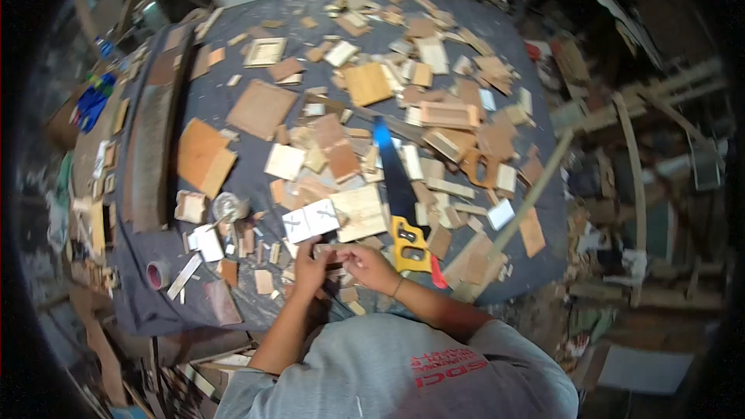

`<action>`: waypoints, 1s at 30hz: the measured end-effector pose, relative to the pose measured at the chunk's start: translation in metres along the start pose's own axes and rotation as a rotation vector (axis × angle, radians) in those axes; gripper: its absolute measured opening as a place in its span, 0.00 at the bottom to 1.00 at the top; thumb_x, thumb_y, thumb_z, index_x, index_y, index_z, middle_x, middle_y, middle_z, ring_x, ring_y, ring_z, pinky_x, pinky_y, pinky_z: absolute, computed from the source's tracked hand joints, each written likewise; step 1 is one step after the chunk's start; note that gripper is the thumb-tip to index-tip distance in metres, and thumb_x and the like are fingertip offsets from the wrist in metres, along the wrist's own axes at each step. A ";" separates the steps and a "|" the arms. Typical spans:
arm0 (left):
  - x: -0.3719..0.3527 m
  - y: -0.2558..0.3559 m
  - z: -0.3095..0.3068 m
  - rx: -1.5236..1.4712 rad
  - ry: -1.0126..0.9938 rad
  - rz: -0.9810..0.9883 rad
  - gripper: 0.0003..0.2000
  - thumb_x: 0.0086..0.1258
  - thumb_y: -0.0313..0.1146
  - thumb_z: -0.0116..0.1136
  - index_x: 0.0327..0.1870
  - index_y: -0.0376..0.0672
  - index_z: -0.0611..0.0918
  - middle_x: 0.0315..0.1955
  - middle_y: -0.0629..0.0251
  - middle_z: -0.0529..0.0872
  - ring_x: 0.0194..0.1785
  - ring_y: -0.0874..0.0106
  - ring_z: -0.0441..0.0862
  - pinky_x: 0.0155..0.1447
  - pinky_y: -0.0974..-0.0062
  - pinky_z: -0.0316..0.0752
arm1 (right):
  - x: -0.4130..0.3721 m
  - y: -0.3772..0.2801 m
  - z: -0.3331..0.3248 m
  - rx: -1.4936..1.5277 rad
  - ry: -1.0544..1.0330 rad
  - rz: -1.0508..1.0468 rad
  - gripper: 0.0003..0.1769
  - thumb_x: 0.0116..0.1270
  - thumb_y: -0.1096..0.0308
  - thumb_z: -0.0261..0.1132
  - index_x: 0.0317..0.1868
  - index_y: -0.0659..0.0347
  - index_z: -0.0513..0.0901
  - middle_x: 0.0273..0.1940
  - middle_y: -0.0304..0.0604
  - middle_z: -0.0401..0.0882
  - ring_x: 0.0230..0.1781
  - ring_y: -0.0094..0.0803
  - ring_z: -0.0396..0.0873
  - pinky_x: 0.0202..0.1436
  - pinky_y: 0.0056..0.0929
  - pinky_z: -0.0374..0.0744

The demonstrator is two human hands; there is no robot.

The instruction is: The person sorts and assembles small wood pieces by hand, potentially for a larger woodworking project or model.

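My left hand (310,268) and my right hand (367,267) meet at the near side of the table, fingers bent toward each other. Between the fingertips there may be a small piece, too small and blurred to name. Just beyond my left hand lie two white blocks (310,221) with dark X-like marks. A pale square wood board (358,213) lies beyond my right hand. To the right of that hand is a handsaw with a yellow handle (410,244), its dark blade (394,171) pointing away from me.
Wood offcuts cover much of the dark cloth-covered table (209,101). Long planks (151,155) lie along its left side. A tape roll (157,275) and a clear plastic-looking container (230,207) are at the left. A long wooden strip (528,206) crosses the right edge.
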State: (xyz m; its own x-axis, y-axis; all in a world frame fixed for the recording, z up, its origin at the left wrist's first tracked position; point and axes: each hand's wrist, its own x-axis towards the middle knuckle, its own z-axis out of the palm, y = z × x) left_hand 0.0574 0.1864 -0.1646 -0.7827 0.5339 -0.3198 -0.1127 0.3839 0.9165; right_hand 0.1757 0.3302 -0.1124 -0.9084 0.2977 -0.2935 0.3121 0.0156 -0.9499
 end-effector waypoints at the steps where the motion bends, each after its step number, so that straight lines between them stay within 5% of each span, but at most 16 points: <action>1: 0.001 0.013 0.002 -0.028 -0.021 0.029 0.21 0.65 0.32 0.61 0.56 0.33 0.75 0.47 0.53 0.81 0.51 0.64 0.78 0.56 0.72 0.72 | -0.005 0.000 -0.011 -0.130 0.124 -0.019 0.14 0.62 0.73 0.62 0.49 0.64 0.80 0.42 0.45 0.81 0.43 0.33 0.80 0.48 0.30 0.76; 4: -0.006 0.043 -0.007 0.210 -0.163 0.104 0.25 0.62 0.32 0.63 0.59 0.33 0.73 0.54 0.47 0.77 0.56 0.58 0.76 0.60 0.67 0.71 | -0.030 0.012 -0.046 -0.461 0.628 -0.244 0.13 0.56 0.72 0.63 0.43 0.61 0.80 0.41 0.49 0.80 0.46 0.48 0.76 0.53 0.39 0.73; 7: -0.015 0.055 -0.012 0.593 -0.184 0.173 0.30 0.58 0.39 0.66 0.62 0.40 0.72 0.64 0.38 0.67 0.65 0.47 0.69 0.63 0.61 0.69 | -0.076 0.028 -0.081 -0.700 0.866 -0.053 0.14 0.53 0.69 0.64 0.43 0.60 0.79 0.47 0.49 0.77 0.52 0.49 0.71 0.57 0.44 0.68; 13: -0.040 0.085 -0.007 0.818 -0.249 0.106 0.32 0.58 0.41 0.65 0.64 0.41 0.71 0.68 0.38 0.61 0.63 0.49 0.73 0.61 0.63 0.72 | -0.167 0.093 -0.116 -0.790 1.255 0.236 0.21 0.54 0.70 0.60 0.51 0.60 0.76 0.54 0.52 0.73 0.59 0.51 0.67 0.64 0.47 0.62; 16: -0.050 0.079 -0.003 0.657 -0.342 0.177 0.31 0.58 0.41 0.66 0.63 0.40 0.72 0.67 0.39 0.62 0.64 0.48 0.71 0.62 0.62 0.70 | -0.190 0.120 -0.119 -0.567 1.276 0.416 0.24 0.53 0.70 0.61 0.54 0.60 0.74 0.54 0.53 0.73 0.58 0.53 0.67 0.64 0.47 0.62; 23: -0.075 0.072 0.027 0.595 -0.577 0.164 0.26 0.60 0.41 0.65 0.59 0.40 0.74 0.65 0.41 0.66 0.65 0.46 0.69 0.64 0.59 0.68 | -0.195 0.119 -0.132 -0.457 1.146 0.390 0.32 0.47 0.70 0.67 0.57 0.64 0.71 0.52 0.56 0.75 0.56 0.52 0.71 0.61 0.42 0.69; 24: -0.079 0.075 0.034 0.602 -0.607 0.166 0.26 0.61 0.41 0.65 0.58 0.39 0.74 0.63 0.42 0.69 0.63 0.48 0.71 0.62 0.61 0.70 | -0.195 0.110 -0.140 -0.149 0.990 0.407 0.31 0.55 0.68 0.64 0.60 0.65 0.70 0.54 0.51 0.76 0.53 0.41 0.77 0.56 0.32 0.73; 25: -0.083 0.083 0.043 0.604 -0.607 0.168 0.26 0.61 0.41 0.65 0.58 0.39 0.74 0.63 0.42 0.69 0.63 0.48 0.71 0.62 0.61 0.70 | -0.194 0.105 -0.143 -0.147 0.993 0.406 0.31 0.55 0.68 0.64 0.60 0.65 0.70 0.54 0.51 0.76 0.53 0.41 0.77 0.56 0.32 0.73; 27: -0.090 0.097 0.058 0.527 -0.740 0.062 0.26 0.62 0.41 0.64 0.59 0.40 0.74 0.60 0.43 0.72 0.60 0.51 0.75 0.59 0.62 0.73 | -0.189 0.091 -0.141 0.614 0.839 0.060 0.27 0.62 0.71 0.59 0.62 0.64 0.69 0.54 0.48 0.77 0.53 0.33 0.76 0.57 0.28 0.73; 30: -0.098 0.085 0.086 0.497 -0.747 0.120 0.26 0.63 0.41 0.64 0.59 0.37 0.74 0.51 0.46 0.79 0.50 0.55 0.81 0.53 0.65 0.76 | -0.201 0.056 -0.150 0.706 0.726 -0.014 0.24 0.66 0.73 0.55 0.63 0.65 0.69 0.52 0.46 0.79 0.52 0.31 0.77 0.57 0.27 0.72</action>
State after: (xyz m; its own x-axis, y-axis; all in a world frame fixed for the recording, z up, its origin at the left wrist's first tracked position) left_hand 0.1770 0.2321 -0.0760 -0.1514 0.8748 -0.4602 0.3573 0.4825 0.7997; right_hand 0.4170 0.4145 -0.0903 -0.4481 0.8141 -0.3694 -0.1467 -0.4746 -0.8679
